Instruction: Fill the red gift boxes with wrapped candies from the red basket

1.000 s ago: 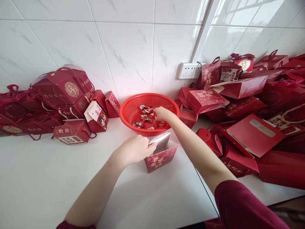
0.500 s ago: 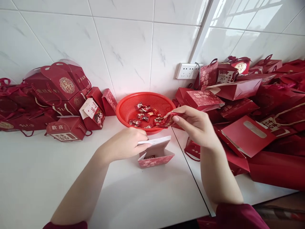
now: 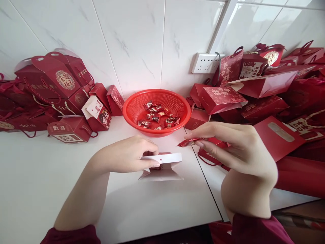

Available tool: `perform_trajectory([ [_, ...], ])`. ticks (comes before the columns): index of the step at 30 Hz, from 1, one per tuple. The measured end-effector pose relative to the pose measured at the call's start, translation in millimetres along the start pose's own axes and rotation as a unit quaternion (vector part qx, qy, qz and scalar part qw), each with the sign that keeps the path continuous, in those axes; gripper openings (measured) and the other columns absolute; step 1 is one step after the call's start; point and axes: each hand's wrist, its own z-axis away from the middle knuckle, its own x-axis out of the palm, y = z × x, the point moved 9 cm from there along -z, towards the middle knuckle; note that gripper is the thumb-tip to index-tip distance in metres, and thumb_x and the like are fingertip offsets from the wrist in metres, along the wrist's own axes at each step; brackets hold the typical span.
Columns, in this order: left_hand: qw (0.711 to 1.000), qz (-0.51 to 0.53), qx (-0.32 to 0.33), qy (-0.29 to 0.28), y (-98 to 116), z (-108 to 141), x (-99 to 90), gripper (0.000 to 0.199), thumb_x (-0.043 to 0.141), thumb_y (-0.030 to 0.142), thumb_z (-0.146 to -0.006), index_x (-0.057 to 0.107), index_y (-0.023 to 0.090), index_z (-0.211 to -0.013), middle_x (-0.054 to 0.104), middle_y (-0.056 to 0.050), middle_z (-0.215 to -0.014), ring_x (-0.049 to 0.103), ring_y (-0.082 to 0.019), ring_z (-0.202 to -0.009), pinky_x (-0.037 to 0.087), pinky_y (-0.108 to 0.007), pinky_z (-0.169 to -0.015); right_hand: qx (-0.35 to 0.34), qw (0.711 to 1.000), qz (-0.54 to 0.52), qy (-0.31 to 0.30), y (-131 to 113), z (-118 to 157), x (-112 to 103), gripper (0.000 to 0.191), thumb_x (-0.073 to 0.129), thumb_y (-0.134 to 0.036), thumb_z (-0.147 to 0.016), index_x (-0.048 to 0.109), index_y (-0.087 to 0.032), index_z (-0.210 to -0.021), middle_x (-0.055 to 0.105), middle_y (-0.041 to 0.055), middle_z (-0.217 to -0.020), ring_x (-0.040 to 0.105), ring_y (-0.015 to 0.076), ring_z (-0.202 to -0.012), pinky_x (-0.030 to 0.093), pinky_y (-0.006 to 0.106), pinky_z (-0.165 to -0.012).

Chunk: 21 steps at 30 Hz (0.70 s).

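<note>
My left hand is closed on the back flap of a small gift box, thumb in front and fingers behind. The box's mouth faces up toward me, and something red shows inside, partly hidden by the flap. To the right of the box, my right hand pinches a red-wrapped candy between thumb and fingers, clear of the table. Behind both hands stands a red plastic colander with several wrapped candies lying in its bottom.
Red gift boxes are stacked at the left against the tiled wall. A larger heap of red boxes and bags fills the right side. A socket strip is on the wall. A dark seam crosses the white table.
My right hand has moved from over the colander's front edge toward me and to the right, bringing the candy along. The gift box now tilts more toward me, still in my left hand.
</note>
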Motion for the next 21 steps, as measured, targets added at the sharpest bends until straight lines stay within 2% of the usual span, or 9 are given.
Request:
perform_trajectory([
  [4,0.999,0.023,-0.033,0.012,-12,-4,-2.6,0.028,0.055,0.039,-0.088,0.061,0.019,-0.07,0.057,0.002,-0.062,0.045,-0.011,-0.052,0.026,-0.026,-0.048,-0.011,1.0,0.001,0.01,-2,-3,1,0.017,0.062,-0.017,-0.094,0.072,-0.026,-0.104,0.068,0.0053,-0.1,0.067,0.0189,-0.093,0.055,0.031,-0.077],
  [7,0.998,0.047,-0.041,0.003,-17,-7,-2.0,0.025,0.057,0.038,-0.085,0.061,0.019,-0.069,0.058,0.002,-0.062,0.045,-0.01,-0.052,0.028,-0.025,-0.047,-0.001,0.999,0.021,0.049,1,-3,-4,0.015,0.065,-0.023,-0.093,0.076,-0.03,-0.101,0.059,0.0041,-0.089,0.063,0.0172,-0.081,0.053,0.029,-0.065],
  [10,0.997,0.072,-0.039,-0.013,-16,-9,0.2,0.025,0.06,0.039,-0.082,0.062,0.018,-0.068,0.058,0.002,-0.061,0.046,-0.01,-0.052,0.03,-0.024,-0.047,-0.002,0.999,0.001,0.041,1,0,-4,0.019,0.064,-0.027,-0.094,0.077,-0.035,-0.105,0.058,0.003,-0.082,0.062,0.0165,-0.072,0.051,0.028,-0.058],
  [13,0.995,0.089,-0.037,-0.032,-14,-9,4.4,0.024,0.06,0.039,-0.081,0.064,0.018,-0.069,0.06,0.001,-0.061,0.049,-0.011,-0.052,0.032,-0.025,-0.049,-0.036,0.998,-0.042,0.006,-8,1,2,0.021,0.059,-0.027,-0.097,0.076,-0.035,-0.107,0.062,0.0036,-0.084,0.064,0.0167,-0.073,0.052,0.028,-0.06],
  [15,0.997,0.072,-0.032,-0.022,-13,-8,3.3,0.024,0.059,0.038,-0.082,0.063,0.018,-0.068,0.058,0.002,-0.059,0.047,-0.01,-0.05,0.03,-0.025,-0.048,-0.06,0.997,-0.049,-0.024,-18,0,11,0.021,0.057,-0.024,-0.099,0.074,-0.03,-0.107,0.066,0.0038,-0.089,0.067,0.0161,-0.078,0.053,0.028,-0.066],
  [18,0.999,-0.001,-0.01,0.043,-11,-7,-8.1,0.031,0.057,0.039,-0.085,0.058,0.018,-0.063,0.053,0.002,-0.055,0.041,-0.01,-0.049,0.026,-0.027,-0.048,-0.093,0.99,-0.012,-0.107,-31,0,40,0.02,0.052,-0.017,-0.101,0.07,-0.022,-0.106,0.07,0.0046,-0.093,0.067,0.0156,-0.083,0.052,0.028,-0.072],
  [21,0.993,-0.049,0.001,0.104,-10,-5,-19.7,0.043,0.052,0.046,-0.091,0.052,0.018,-0.058,0.051,0.001,-0.054,0.041,-0.01,-0.05,0.027,-0.027,-0.051,-0.088,0.972,0.057,-0.211,-32,6,73,0.02,0.049,-0.014,-0.101,0.067,-0.018,-0.095,0.068,0.0039,-0.08,0.063,0.0158,-0.073,0.046,0.028,-0.063],
])
